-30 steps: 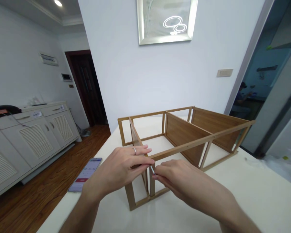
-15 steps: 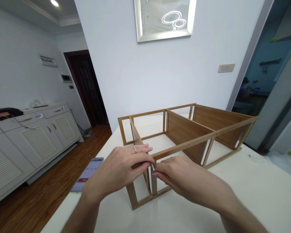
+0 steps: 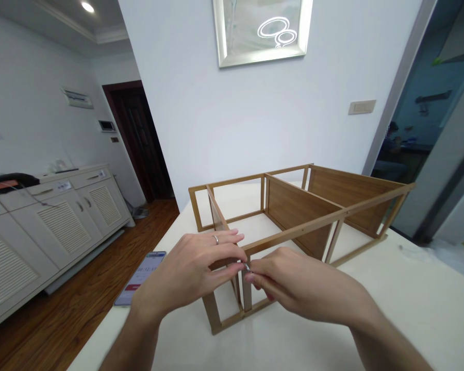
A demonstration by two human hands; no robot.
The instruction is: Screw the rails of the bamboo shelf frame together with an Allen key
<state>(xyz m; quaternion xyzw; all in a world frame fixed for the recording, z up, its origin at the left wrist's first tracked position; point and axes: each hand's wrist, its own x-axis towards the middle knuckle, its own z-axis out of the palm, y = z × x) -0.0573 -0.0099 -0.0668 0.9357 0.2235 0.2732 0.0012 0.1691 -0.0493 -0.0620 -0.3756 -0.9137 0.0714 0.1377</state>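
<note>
A light-brown wooden shelf frame (image 3: 297,206) lies on its side on the white table (image 3: 410,309). My left hand (image 3: 193,268), with a ring on one finger, is wrapped over the frame's near corner where the long front rail meets the end posts. My right hand (image 3: 294,283) pinches a small silver metal piece (image 3: 247,267), perhaps a screw or a hex key, at that same corner. The fingertips of both hands almost touch there. The corner joint itself is hidden under my fingers.
A phone (image 3: 141,276) with a lit screen lies near the table's left edge. White cabinets (image 3: 50,221) line the left wall above a wooden floor. A framed picture (image 3: 261,31) hangs on the wall ahead. A doorway at the right shows another person (image 3: 388,149) far off.
My right hand has crept slightly toward the corner and its fingers have turned a little on the metal piece. The left hand has kept its hold. My head has shifted slightly.
</note>
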